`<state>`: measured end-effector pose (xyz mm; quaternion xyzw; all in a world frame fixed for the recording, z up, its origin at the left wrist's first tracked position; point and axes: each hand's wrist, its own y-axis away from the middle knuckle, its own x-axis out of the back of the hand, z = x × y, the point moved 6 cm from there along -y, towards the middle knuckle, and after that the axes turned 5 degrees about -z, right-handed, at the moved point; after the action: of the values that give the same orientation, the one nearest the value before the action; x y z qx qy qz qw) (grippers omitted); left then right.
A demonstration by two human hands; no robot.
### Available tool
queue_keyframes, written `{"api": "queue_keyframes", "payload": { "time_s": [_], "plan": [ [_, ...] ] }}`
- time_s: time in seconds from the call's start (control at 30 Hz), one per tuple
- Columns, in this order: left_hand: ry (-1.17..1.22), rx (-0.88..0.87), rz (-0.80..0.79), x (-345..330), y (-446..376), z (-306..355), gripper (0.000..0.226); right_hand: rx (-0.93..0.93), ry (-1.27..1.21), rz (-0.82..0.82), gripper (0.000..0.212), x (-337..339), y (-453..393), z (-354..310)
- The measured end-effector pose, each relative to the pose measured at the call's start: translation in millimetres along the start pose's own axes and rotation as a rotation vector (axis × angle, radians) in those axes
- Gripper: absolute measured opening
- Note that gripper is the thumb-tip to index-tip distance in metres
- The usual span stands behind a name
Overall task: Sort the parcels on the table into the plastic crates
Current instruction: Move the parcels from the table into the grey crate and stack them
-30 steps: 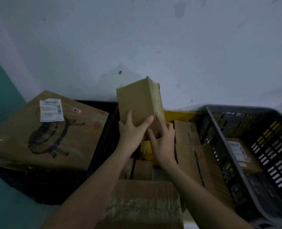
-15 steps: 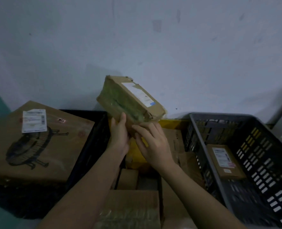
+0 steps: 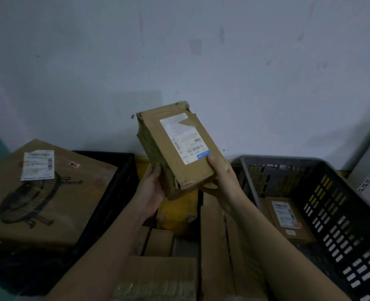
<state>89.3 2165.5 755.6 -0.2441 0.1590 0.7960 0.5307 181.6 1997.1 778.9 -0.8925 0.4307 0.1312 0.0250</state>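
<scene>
I hold a small brown cardboard parcel [image 3: 177,148] up in front of the wall, its white shipping label facing me. My left hand [image 3: 151,187] grips its taped left side near the bottom corner. My right hand [image 3: 221,177] grips its lower right edge, thumb on the label's blue strip. A black plastic crate [image 3: 114,183] stands at the left with a large flat box [image 3: 40,196] lying across it. A grey plastic crate [image 3: 331,205] stands at the right with one labelled parcel [image 3: 288,218] inside.
Below my hands lie several cardboard parcels [image 3: 214,240] and a yellow package [image 3: 179,211] on the table. A taped box [image 3: 158,279] sits nearest me. The wall rises right behind the crates.
I have turned the parcel over in both hands so that its labelled face now points at me, and raised it slightly. The view has shifted a little to the left.
</scene>
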Motion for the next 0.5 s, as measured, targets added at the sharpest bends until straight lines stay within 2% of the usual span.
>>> {"api": "queue_keyframes", "payload": {
  "time_s": [0.07,0.13,0.2,0.27,0.33,0.37,0.43,0.5],
  "plan": [
    [-0.085,0.028,0.018,-1.0,0.3,3.0,0.050,0.061,-0.037,0.045,0.055,4.8,1.1,-3.5],
    [-0.265,-0.020,0.197,5.2,4.3,19.7,0.061,0.121,0.000,0.104,0.041,14.1,3.9,-11.3],
    [-0.484,-0.200,0.431,13.2,11.2,52.7,0.061,0.171,0.089,0.133,0.037,25.6,5.6,-21.2],
    [-0.722,-0.447,0.499,5.3,18.7,90.1,0.052,0.195,0.184,0.103,0.035,35.3,4.4,-32.3],
    [-0.971,-0.590,0.364,-16.3,15.8,116.8,0.042,0.179,0.276,-0.014,0.034,38.3,2.3,-42.9],
    [-1.086,-0.572,0.235,-28.9,10.6,123.2,0.039,0.160,0.350,-0.101,0.034,37.5,1.0,-46.8],
    [-1.244,-0.320,-0.122,-51.8,-2.3,117.0,0.045,0.123,0.573,-0.283,0.035,29.8,1.3,-52.7],
    [-1.318,0.072,-0.431,-63.5,-5.8,94.0,0.069,0.086,0.731,-0.419,0.034,19.5,2.6,-54.4]
  ]
}}
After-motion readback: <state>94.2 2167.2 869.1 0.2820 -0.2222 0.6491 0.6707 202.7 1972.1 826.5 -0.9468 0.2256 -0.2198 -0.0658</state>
